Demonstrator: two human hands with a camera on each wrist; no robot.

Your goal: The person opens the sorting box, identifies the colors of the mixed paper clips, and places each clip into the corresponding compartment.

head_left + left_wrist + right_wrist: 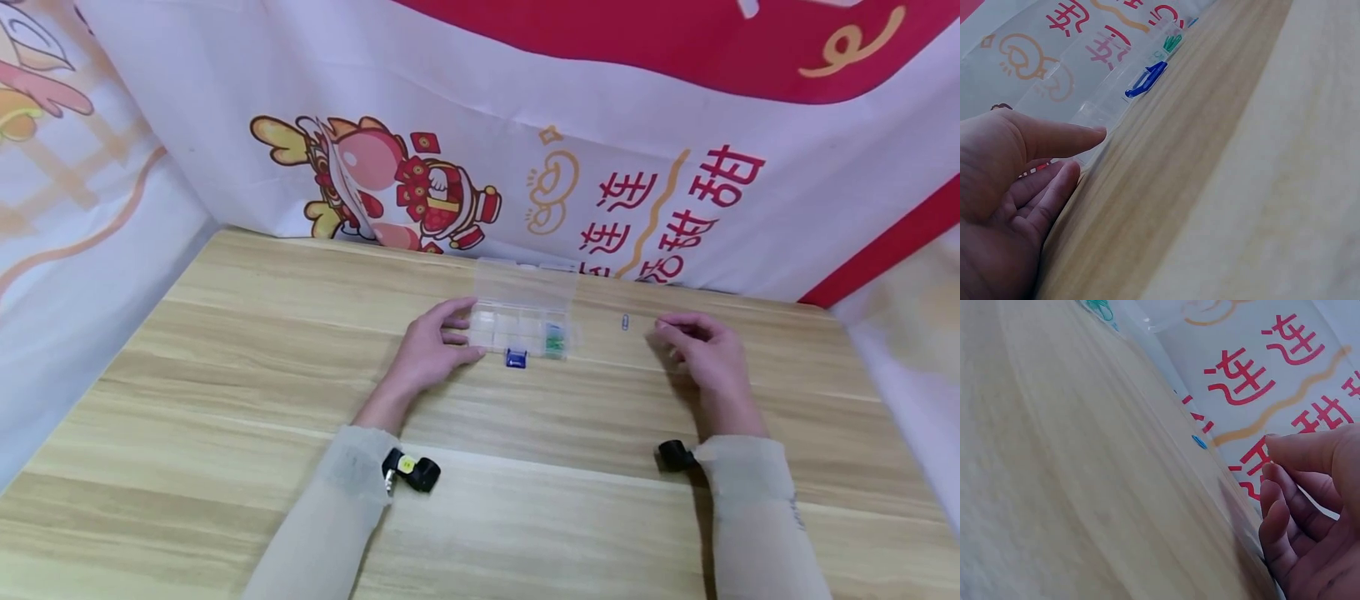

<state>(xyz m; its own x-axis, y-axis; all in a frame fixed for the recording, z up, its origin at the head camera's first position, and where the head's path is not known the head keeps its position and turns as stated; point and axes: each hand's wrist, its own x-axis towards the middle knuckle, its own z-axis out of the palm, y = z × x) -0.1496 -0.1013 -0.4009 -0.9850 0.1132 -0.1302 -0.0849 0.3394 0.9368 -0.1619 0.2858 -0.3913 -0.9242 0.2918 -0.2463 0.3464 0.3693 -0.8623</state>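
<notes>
A clear plastic compartment box (506,329) lies on the table with its lid (525,285) raised at the back. My left hand (431,346) holds the box's left end, thumb at the front corner and fingers along the side. Several green paper clips (555,342) lie in its right-hand compartment, with a bit of blue behind them. A dark blue clasp (516,358) sits at the box's front edge. To the right of the box, one blue paper clip (626,322) lies on the wood. Beyond it is my right hand (705,346), fingers loosely bent, nothing visible between thumb and forefinger.
The wood-grain table (517,525) runs back to a printed white cloth (525,108) hanging behind it. The raised lid stands close before that cloth. Each sleeve cuff carries a small black camera, such as the left camera (423,475).
</notes>
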